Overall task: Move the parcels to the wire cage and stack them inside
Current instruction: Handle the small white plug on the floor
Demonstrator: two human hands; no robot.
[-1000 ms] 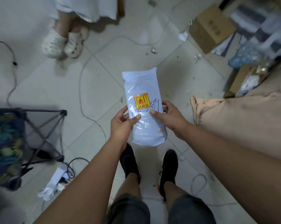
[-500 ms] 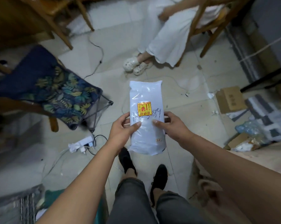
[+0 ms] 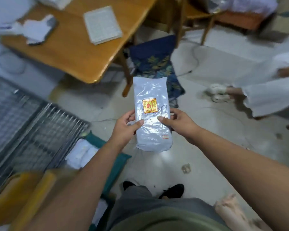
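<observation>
Both hands on one parcel: a long white glossy plastic mailer parcel (image 3: 151, 114) with a square yellow-and-red sticker (image 3: 149, 105) and some handwriting next to it. Left hand (image 3: 125, 129) grips the left edge, thumb across the top face, fingers curled under. Right hand (image 3: 178, 122) grips the right edge the same way. Parcel is held in the air at mid-frame, long axis pointing away from the body, above the pale tiled floor (image 3: 215, 139), not touching anything else. Grey wire mesh cage (image 3: 29, 120) sits to the left, well apart from the parcel; the mesh is motion-blurred, so can't tell which panel is open. Beside the cage, near the left forearm: a teal tray or bin (image 3: 118, 164) with white bundles (image 3: 82, 154) in it. A wooden table (image 3: 77, 52) sits beyond, with a white booklet (image 3: 102, 25) on top. A blue floral-print fabric stool (image 3: 155, 64) stands just behind the parcel. Another person's white-clad leg and white shoes (image 3: 218, 94) at right.
</observation>
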